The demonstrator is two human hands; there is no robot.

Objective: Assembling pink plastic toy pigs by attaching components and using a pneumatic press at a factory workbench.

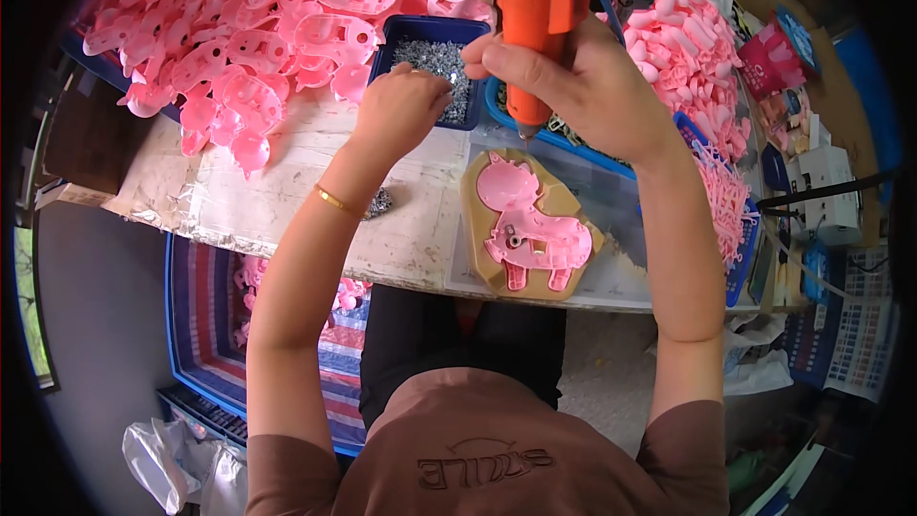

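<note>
My right hand (597, 86) is wrapped around an orange power screwdriver (531, 0). The tool points down, and its tip hangs just above the far end of a pink toy animal shell (544, 239). That half shell lies hollow side up in a tan shaped holder (487, 272) near the table's front edge; a small ring-shaped part sits in its body. My left hand (406, 110), fingers curled, is at the near edge of a dark blue box (390, 38) of small silvery screws (435, 59). Whatever its fingertips hold is hidden.
Pink shell halves (258, 33) are heaped at the far left, and smaller pink parts (683, 48) at the far right. A blue tray (611, 164) of small parts sits behind the holder. A blue basket (740, 263) holds thin pink pieces. A small screw pile (379, 203) lies beside my left forearm.
</note>
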